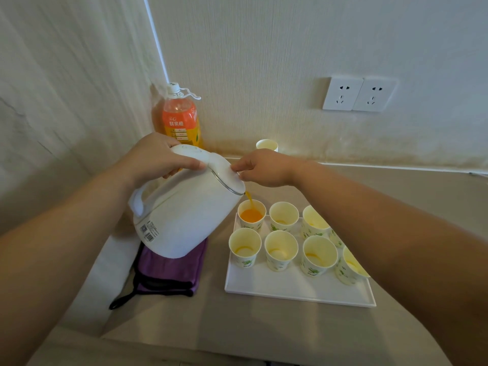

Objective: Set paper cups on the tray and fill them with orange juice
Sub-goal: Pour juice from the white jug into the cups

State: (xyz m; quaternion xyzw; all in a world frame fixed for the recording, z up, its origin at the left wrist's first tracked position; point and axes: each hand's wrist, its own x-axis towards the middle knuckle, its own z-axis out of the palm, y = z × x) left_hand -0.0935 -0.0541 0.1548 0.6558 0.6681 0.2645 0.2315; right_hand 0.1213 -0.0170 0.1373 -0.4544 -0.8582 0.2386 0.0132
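Pouring orange juice from white kettle [184, 207] into rear-left paper cup [251, 215] on tray [295, 289]; L hand [155, 157] clamped on handle, R hand [266, 167] w/ fingertips steadying lid. Risking overflow if tilting further; remaining cups nearly empty.

We see a domestic or guest-room refreshment corner. A beige worktop [264, 326] meets two white textured walls [264, 48], the rear one stained brownish just above the worktop edge. We note a pair of white wall sockets [359, 94] mounted side by side on the rear wall, a white electric kettle [184, 207], a bottle of orange juice [181, 120] standing in the corner, a white tray [298, 289] of paper cups [281, 249], and a folded purple cloth [169, 270].
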